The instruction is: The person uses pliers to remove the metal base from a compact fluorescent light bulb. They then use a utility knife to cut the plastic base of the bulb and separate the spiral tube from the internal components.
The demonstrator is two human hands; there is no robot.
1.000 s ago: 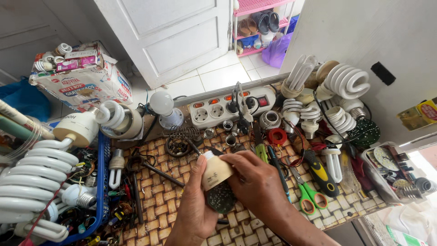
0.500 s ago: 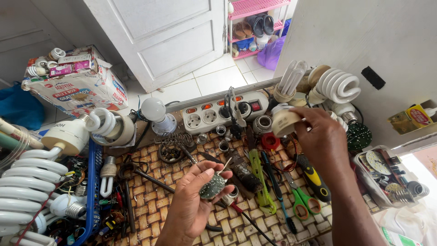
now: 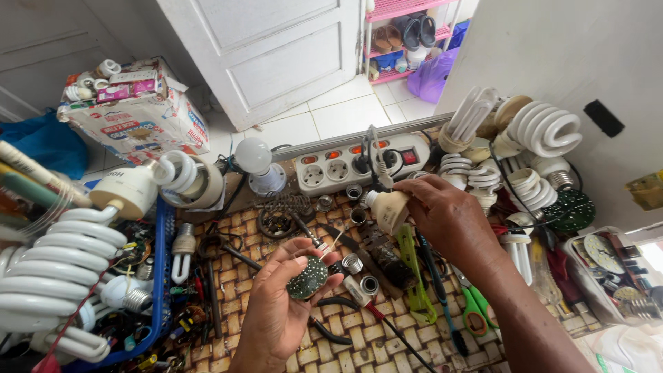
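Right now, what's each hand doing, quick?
Left hand: closed on a small round circuit board.
Right hand: closed on a cream bulb base.

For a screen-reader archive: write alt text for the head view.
Left hand holds a round green circuit board; right hand holds a cream lamp housing above a woven mat crowded with spiral bulbs, tools and a power strip.

Left hand (image 3: 280, 304) and right hand (image 3: 449, 221) bare, no sleeves.
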